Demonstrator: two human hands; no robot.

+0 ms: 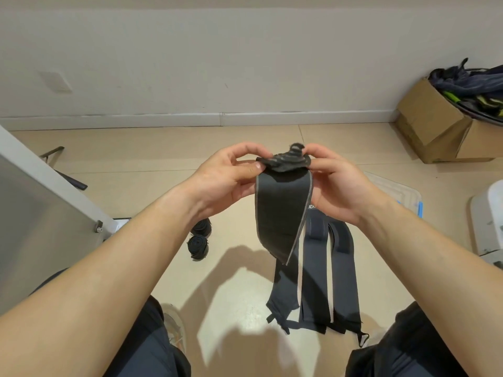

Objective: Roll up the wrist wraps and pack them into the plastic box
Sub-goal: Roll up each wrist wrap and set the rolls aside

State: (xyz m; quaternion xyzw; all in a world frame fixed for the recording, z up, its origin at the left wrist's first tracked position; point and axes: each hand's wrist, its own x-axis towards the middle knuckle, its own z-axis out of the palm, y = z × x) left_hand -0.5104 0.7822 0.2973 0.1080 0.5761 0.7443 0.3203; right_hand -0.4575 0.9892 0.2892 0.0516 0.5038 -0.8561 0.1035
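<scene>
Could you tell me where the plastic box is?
The plastic box sits on the floor at right in the head view, partly hidden behind the right hand, just beyond the flat wraps.

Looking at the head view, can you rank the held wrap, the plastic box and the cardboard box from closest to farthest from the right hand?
1. held wrap: pinched by the right hand.
2. plastic box: on the floor, just right.
3. cardboard box: far right, by the wall.
</scene>
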